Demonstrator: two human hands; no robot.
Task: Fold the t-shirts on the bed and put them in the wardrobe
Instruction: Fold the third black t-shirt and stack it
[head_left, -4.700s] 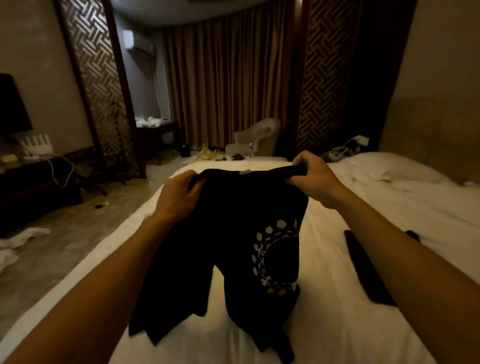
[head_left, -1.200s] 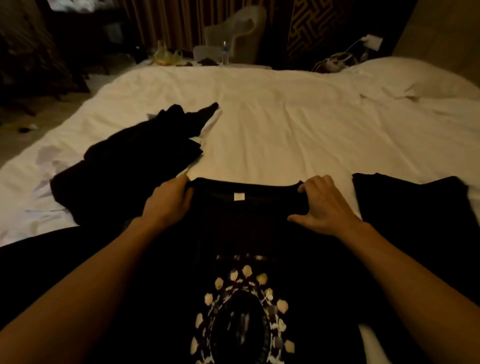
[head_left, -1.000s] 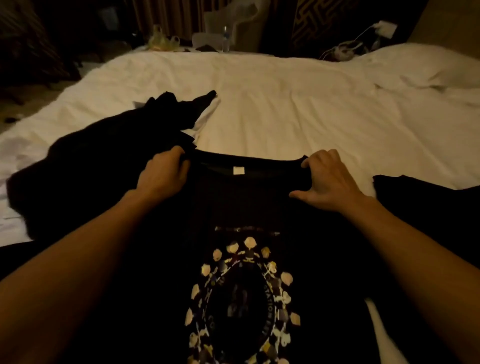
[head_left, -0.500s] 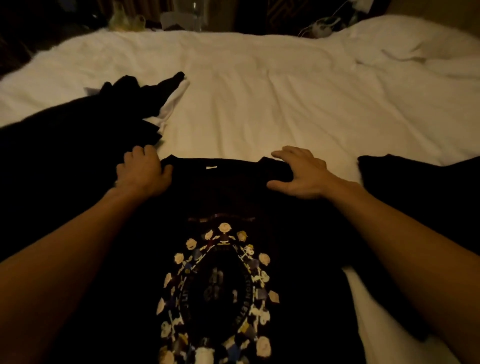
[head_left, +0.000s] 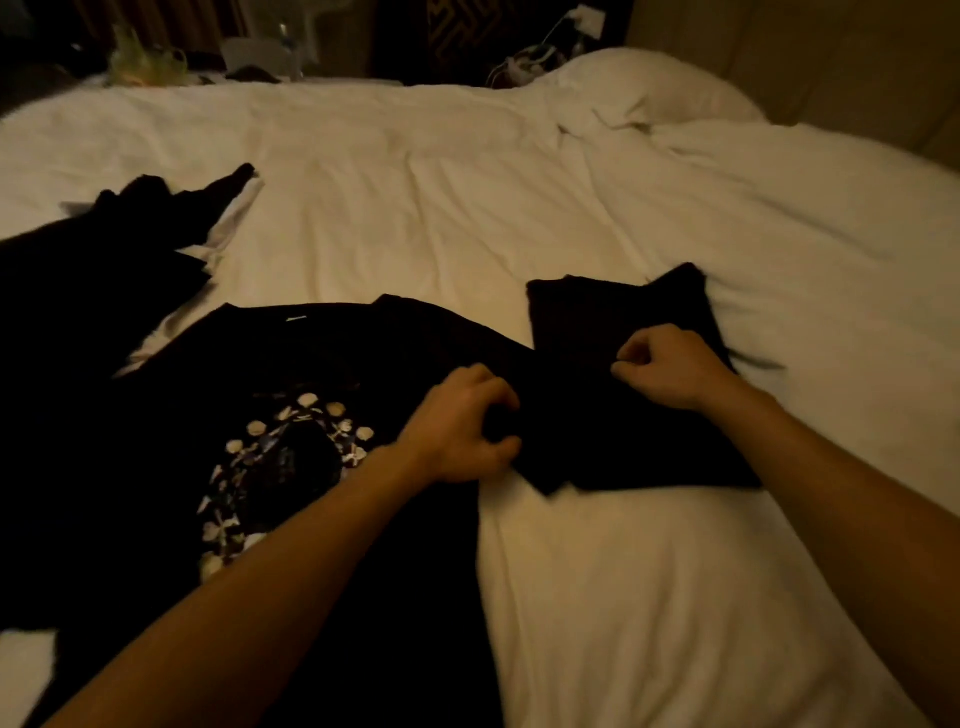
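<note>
While the printed black t-shirt lies flat, print up, on the near left of the bed, its sleeve spreads rightward across the white sheet. Left hand: fingers curled, gripping fabric at the sleeve root. Right hand: thumb and finger pinching the sleeve's far edge. A second black garment lies directly behind that edge, touching it. A crumpled dark pile borders the shirt's left side. Pillow: far right.

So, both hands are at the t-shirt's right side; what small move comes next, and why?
Probably fold that side inward over the print: the t-shirt lies flat on the bed, and the left hand and right hand each grip black fabric there.
</note>
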